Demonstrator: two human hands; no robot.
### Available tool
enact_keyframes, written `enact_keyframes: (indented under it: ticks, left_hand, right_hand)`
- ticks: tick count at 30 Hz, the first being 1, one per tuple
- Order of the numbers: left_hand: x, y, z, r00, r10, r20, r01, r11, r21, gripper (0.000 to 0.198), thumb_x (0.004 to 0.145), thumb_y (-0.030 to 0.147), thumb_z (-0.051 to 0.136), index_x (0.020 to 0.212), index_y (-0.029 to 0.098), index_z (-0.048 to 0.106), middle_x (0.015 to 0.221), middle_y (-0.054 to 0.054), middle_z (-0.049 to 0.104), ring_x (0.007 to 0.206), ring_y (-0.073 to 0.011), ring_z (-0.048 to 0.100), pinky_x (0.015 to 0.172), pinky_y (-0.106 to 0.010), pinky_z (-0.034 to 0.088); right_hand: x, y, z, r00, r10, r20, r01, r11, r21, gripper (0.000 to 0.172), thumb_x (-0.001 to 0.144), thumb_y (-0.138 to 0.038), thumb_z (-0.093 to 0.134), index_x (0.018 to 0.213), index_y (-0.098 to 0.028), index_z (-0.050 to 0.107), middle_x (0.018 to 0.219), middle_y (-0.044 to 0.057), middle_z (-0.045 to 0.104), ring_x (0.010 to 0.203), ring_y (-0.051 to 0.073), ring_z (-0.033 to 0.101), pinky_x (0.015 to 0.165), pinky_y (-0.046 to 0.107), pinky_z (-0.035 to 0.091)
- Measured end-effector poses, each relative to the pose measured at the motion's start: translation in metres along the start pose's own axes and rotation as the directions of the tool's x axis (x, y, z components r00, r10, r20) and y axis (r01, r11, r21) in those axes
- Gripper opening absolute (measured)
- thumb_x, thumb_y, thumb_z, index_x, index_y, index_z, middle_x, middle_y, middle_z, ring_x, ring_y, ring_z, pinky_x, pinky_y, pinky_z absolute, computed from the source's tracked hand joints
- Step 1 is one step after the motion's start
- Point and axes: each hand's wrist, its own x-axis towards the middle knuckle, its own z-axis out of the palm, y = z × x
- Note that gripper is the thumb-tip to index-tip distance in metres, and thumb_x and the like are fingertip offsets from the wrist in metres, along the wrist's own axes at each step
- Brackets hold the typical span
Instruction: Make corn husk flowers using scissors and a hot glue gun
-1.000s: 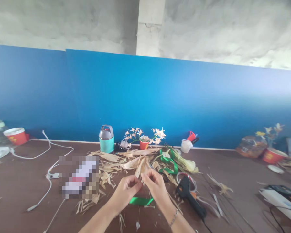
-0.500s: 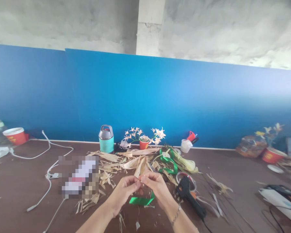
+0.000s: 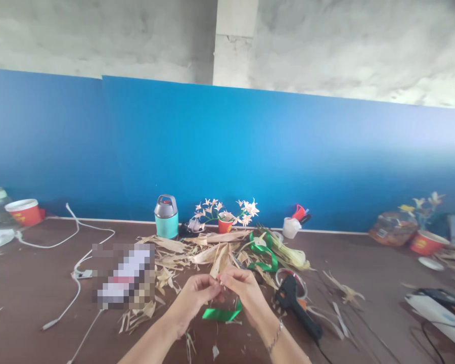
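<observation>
My left hand and my right hand meet at the middle of the table's near part, thumbs and forefingers pinched almost tip to tip. A tiny pale bit shows at the fingertips, too small to name. Just beyond the fingers lies a broad dry corn husk; whether it touches them I cannot tell. Under the hands is a green ribbon, partly covered by my right hand. A black glue gun lies right of my right hand, beside a roll of clear tape.
Husk scraps spread behind the hands. At the back stand a teal flask, a red cup with pale husk flowers and a white cup holding tools. White cables run along the left; a blurred-out block sits nearer.
Almost nothing differs. Both hands stay pinched together in the same place, with only a very slight shift at the fingertips.
</observation>
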Motion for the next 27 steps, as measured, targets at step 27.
enact_keyframes:
  ticks: [27]
  left_hand:
    - [0.003,-0.006,0.007,0.991,0.076,-0.11,-0.061,0.989,0.133,0.031,0.058,0.037,0.073,0.051,0.015,0.052,0.05,0.005,0.046,0.051,-0.0092,0.038,0.051,-0.022,0.029]
  right_hand:
    - [0.009,0.03,-0.005,0.985,-0.161,-0.07,0.132,0.944,-0.303,0.039,0.069,-0.047,0.065,0.05,-0.018,0.046,0.049,-0.004,0.045,0.05,0.01,0.038,0.05,0.024,0.03]
